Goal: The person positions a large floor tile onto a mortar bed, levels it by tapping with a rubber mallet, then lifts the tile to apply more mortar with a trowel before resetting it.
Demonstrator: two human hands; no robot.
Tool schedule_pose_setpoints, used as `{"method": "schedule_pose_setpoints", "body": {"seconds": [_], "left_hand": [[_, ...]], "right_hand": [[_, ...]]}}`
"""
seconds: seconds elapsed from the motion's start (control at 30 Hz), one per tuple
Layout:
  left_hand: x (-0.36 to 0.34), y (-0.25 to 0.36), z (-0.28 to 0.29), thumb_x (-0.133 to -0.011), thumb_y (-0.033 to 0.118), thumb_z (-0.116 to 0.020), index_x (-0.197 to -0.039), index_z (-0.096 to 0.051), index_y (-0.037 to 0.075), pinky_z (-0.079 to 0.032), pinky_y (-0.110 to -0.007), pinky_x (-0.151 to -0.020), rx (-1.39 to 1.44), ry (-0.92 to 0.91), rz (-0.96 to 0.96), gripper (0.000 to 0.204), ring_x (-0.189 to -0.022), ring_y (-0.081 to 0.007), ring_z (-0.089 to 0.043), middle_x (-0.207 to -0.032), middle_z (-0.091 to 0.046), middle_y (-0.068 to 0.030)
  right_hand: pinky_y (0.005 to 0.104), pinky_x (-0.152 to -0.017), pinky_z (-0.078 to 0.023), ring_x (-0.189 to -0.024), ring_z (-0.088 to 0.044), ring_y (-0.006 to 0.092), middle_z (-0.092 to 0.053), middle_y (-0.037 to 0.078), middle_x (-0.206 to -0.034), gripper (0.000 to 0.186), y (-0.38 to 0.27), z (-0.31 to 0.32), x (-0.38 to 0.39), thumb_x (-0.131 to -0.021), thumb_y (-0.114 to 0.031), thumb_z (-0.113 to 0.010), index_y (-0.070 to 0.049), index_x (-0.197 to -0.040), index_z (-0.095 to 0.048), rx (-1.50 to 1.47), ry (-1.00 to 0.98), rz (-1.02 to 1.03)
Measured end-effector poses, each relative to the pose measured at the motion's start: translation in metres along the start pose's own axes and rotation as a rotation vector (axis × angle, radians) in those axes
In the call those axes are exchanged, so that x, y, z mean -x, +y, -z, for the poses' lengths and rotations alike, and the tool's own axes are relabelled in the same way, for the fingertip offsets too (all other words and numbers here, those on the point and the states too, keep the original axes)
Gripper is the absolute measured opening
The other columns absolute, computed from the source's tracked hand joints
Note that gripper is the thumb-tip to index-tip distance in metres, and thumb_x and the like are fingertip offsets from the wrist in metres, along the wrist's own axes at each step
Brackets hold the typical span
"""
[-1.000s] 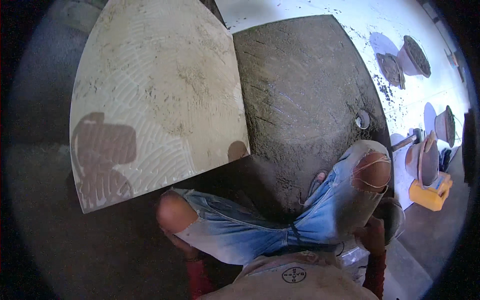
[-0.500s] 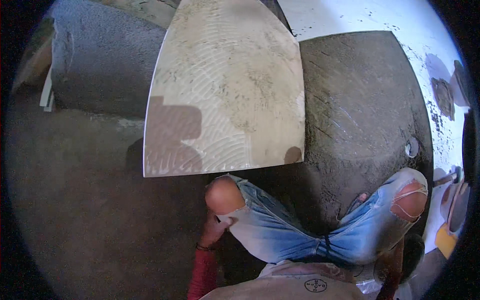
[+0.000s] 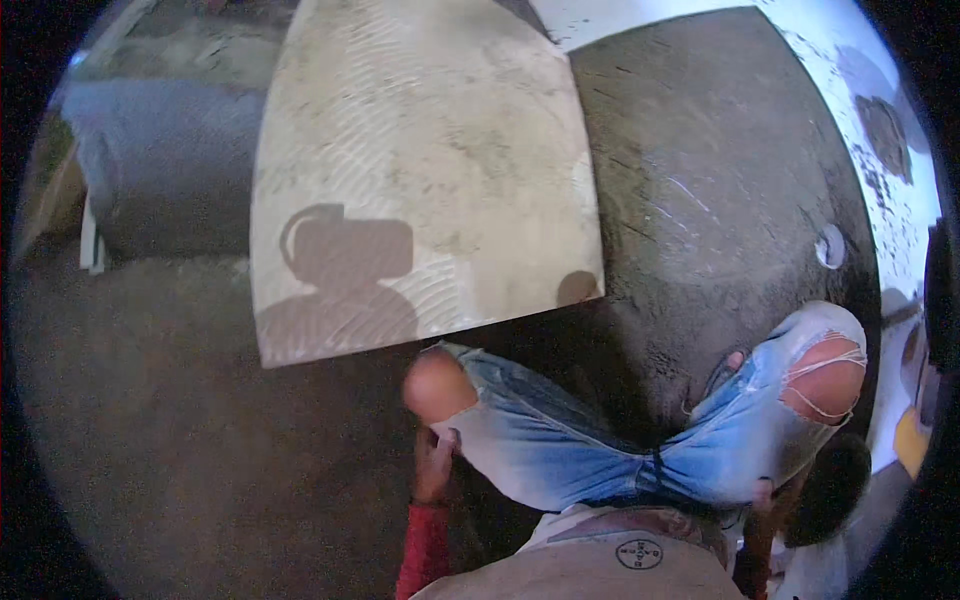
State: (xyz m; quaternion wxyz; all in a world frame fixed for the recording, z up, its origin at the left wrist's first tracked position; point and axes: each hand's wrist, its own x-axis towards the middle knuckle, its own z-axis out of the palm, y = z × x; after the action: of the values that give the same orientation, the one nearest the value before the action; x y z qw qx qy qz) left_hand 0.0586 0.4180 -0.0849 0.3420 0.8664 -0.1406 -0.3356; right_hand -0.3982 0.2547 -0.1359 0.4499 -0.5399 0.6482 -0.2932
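Note:
I sit in torn blue jeans. My left hand [image 3: 436,465] grips the jeans [image 3: 530,450] just below my bare left knee. My right hand [image 3: 768,505] is low beside my right thigh, its thumb on the denim and its other fingers hidden. In front of me lies a large cream board [image 3: 430,150] with ridged white adhesive, smudges and the shadow of my head. Its right edge borders a grey mortar-covered slab [image 3: 715,140], which has a round hole [image 3: 830,247] near the right edge.
A rough grey block [image 3: 175,170] stands at upper left on the dark floor [image 3: 170,420]. At the far right are a speckled white surface [image 3: 885,230], a muddy cloth-like lump [image 3: 882,135], a yellow container [image 3: 908,440] and, beside my right leg, a dark round vessel [image 3: 830,485].
The view has swung left, showing the grey block and less of the buckets. My left hand shows more fully at the knee. My right hand's thumb now shows on the thigh.

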Motion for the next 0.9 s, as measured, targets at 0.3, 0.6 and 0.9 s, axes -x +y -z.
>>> {"method": "schedule_pose_setpoints", "body": {"seconds": [0.3, 0.6, 0.9], "left_hand": [[0.002, -0.045, -0.028, -0.085, 0.037, -0.066, -0.149, -0.015, -0.004, -0.020, -0.039, -0.114, -0.063, 0.385, -0.295, 0.092, -0.137, -0.0296, -0.030, -0.150, -0.028, -0.0194], [0.009, 0.015, -0.064, -0.090, 0.033, -0.062, -0.152, -0.005, 0.000, -0.022, -0.041, -0.113, 0.071, 0.521, -0.329, 0.090, -0.137, -0.0280, -0.029, -0.156, -0.015, -0.0170], [-0.033, 0.026, -0.061, -0.094, 0.032, -0.057, -0.137, -0.022, 0.003, -0.028, -0.038, -0.091, -0.104, 0.554, -0.554, 0.063, -0.111, -0.0233, -0.034, -0.134, -0.029, -0.0134]], "right_hand": [[0.0444, -0.101, -0.040, -0.120, -0.050, 0.0353, -0.046, 0.021, -0.135, 0.111, 0.004, -0.025, -0.011, -0.056, -0.043, -0.086, -0.002, -0.143, -0.031, -0.053, 0.090, 0.024], [0.0457, -0.104, -0.038, -0.123, -0.047, 0.0376, -0.042, 0.022, -0.139, 0.114, 0.004, -0.045, -0.013, -0.056, -0.048, -0.085, -0.002, -0.144, -0.029, -0.074, 0.142, -0.007], [0.0469, -0.106, -0.035, -0.126, -0.045, 0.0399, -0.038, 0.023, -0.142, 0.117, -0.001, -0.017, -0.023, -0.056, -0.053, -0.085, -0.003, -0.145, -0.028, -0.101, 0.148, 0.129]]}}
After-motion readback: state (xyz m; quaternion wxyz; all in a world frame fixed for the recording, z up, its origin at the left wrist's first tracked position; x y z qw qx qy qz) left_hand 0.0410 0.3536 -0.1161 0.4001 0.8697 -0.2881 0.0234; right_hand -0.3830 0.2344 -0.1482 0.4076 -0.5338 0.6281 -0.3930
